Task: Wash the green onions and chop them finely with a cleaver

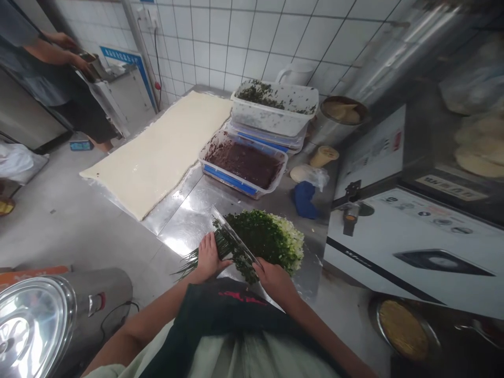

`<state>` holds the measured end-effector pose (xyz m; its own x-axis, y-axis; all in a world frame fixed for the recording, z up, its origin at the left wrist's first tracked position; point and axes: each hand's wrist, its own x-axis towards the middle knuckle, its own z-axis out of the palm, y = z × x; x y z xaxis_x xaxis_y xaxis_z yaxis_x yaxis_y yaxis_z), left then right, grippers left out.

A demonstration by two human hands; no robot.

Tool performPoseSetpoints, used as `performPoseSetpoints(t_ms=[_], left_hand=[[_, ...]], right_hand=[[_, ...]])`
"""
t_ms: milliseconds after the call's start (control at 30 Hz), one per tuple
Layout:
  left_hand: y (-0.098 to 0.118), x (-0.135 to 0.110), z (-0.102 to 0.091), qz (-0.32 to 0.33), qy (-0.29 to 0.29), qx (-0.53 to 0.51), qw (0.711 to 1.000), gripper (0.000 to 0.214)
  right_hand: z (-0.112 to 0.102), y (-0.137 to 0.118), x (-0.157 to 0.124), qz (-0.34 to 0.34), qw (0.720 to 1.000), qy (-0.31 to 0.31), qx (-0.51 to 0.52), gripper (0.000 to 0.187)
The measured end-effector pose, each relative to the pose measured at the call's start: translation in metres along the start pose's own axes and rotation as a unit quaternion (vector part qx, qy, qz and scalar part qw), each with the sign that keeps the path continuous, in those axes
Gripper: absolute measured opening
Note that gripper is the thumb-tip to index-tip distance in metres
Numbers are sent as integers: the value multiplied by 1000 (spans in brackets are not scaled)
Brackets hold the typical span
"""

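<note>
My left hand point(208, 256) presses down on a bunch of long green chives point(197, 258) lying on the steel table, fingers curled over the stalks. My right hand point(273, 277) is wrapped round the handle of a cleaver point(232, 237), whose wide blade stands on the chives right beside my left fingers. Past the blade lies a heap of chopped greens point(268, 239), dark green with a paler edge at the right.
A long sheet of dough point(165, 147) covers the steel table point(189, 210). Tubs of dark paste point(244, 165) and chopped herbs point(273, 105) stand behind the heap. A white machine point(413, 231) flanks the right. Another person point(47, 68) stands far left.
</note>
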<state>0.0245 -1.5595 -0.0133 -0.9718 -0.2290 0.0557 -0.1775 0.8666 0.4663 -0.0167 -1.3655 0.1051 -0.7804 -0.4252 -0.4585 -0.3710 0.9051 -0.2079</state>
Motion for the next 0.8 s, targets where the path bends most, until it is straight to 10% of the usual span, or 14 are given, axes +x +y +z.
performPoseSetpoints(t_ms=[400,800], left_hand=[[-4,6,1,58,61,-118,989,39],[-13,12,3,73,36,-142,986,37]], right_hand=[[-1,-1,9,-16,995,-81,-54,40],[-15,-76,96,-67,993,-56,-83,32]])
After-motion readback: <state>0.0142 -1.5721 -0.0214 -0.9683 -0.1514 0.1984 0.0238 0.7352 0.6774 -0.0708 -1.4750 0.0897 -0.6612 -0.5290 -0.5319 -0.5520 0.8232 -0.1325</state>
